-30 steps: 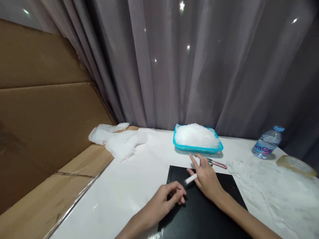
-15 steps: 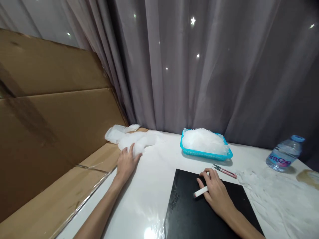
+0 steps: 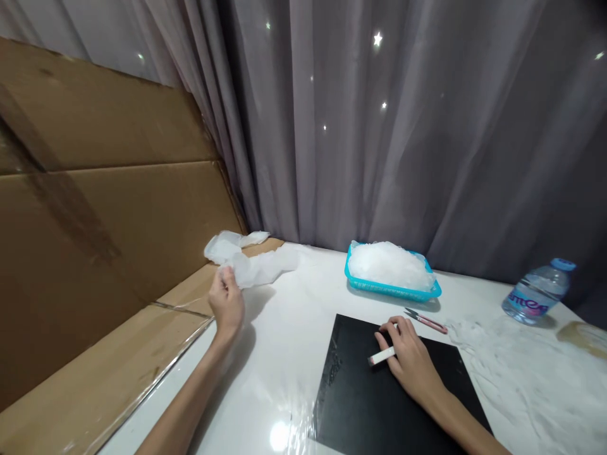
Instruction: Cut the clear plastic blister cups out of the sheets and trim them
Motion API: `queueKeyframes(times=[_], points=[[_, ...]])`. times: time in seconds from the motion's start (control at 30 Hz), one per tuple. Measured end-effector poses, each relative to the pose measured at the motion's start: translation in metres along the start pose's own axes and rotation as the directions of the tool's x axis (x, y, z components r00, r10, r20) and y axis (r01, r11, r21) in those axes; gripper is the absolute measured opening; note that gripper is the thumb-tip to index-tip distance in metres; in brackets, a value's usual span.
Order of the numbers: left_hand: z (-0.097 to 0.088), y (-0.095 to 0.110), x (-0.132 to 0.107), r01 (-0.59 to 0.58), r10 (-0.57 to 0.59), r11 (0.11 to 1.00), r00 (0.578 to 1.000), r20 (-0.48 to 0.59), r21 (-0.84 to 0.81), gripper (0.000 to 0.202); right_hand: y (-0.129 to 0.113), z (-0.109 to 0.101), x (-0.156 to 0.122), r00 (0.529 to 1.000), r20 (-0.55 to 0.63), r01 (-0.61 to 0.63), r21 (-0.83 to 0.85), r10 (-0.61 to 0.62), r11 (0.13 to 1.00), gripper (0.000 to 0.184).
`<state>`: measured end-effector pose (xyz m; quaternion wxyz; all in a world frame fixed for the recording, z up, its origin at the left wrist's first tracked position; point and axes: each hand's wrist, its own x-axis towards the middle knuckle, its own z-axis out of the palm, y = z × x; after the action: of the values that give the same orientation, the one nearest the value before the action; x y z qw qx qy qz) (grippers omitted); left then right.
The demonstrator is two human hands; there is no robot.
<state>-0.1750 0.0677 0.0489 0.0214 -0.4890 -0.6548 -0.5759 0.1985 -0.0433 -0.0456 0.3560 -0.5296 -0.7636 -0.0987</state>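
Observation:
My left hand point(image 3: 226, 302) is closed on the near end of a strip of thin white gauzy fabric point(image 3: 258, 264) and lifts it off the white table point(image 3: 284, 354) at the left, beside the cardboard. More of this white fabric point(image 3: 227, 245) lies bunched on the cardboard ledge. My right hand point(image 3: 408, 357) rests on a black mat point(image 3: 379, 404) in front of me, fingers curled round a small white stick point(image 3: 381, 357).
A turquoise tray point(image 3: 392, 292) heaped with white fluffy material stands behind the mat. Small pink snips point(image 3: 425, 321) lie beside it. A water bottle point(image 3: 538, 292) and a tape roll point(image 3: 584, 333) sit at the right. Cardboard sheets point(image 3: 95, 215) line the left, grey curtains behind.
My left hand went from the mat out to the white fabric at the left, closed on it and raised it. My right hand stayed on the mat with the stick.

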Motion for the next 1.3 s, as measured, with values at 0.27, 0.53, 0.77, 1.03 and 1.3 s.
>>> queueKeyframes(times=[0.27,0.53,0.77,1.03,1.3], points=[[0.016,0.036,-0.057,0.040,-0.027,0.968,0.998,0.055,-0.250,0.034,-0.001,-0.005,0.000,0.998,0.060,-0.010,0.036,0.008,0.999,0.014],[0.011,0.084,-0.150,0.200,0.033,0.899,0.857,0.515,-0.390,0.019,-0.005,-0.015,0.004,0.987,0.121,0.084,0.177,-0.107,0.981,0.053],[0.000,0.094,-0.206,0.377,0.180,0.838,0.491,0.853,-0.394,0.032,-0.001,-0.019,0.007,0.959,0.205,0.137,0.263,-0.194,0.955,0.064],[-0.001,0.087,-0.143,-0.185,0.609,0.773,0.484,0.628,-0.607,0.040,0.001,-0.020,0.005,0.964,0.059,0.244,0.188,-0.259,0.951,0.025],[0.022,0.043,-0.062,-0.438,0.338,0.896,0.565,0.752,-0.073,0.035,0.000,-0.021,0.006,0.971,0.048,0.221,0.190,-0.234,0.957,0.016]])
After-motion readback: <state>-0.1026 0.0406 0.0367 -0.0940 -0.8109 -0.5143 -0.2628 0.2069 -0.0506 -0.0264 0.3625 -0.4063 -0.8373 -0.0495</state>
